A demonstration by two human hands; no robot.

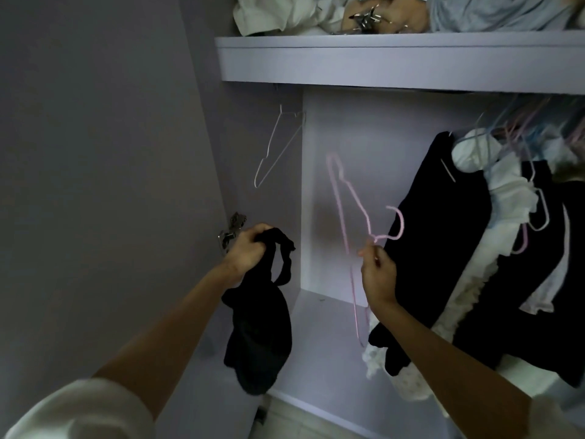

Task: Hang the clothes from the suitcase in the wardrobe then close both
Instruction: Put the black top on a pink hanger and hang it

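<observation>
- I am looking into an open lilac wardrobe [364, 191], its door swung out along the left edge of my view
- My left hand [245, 250] is gripping the top of a black garment [258, 331], fingers curled tight around its bunched straps; the rest of the cloth is hanging down in front of the wardrobe's left wall, above the front left corner of its floor
- My right hand [378, 274] is pinching a pink hanger [351, 217] just below its hook, thumb and fingertips closed narrowly on the wire; the hanger is tilting steeply, one end pointing up toward the back wall and the other dropping toward the wardrobe floor
- An empty white hanger [275, 147] is hanging under the shelf near the back left corner
- Dark and white hung clothes [474, 255] are filling the right side of the wardrobe, just beside my right hand
- A shelf [380, 58] is running across the top, with crumpled pale clothes [395, 14] piled on it
- The suitcase is lying outside my view
</observation>
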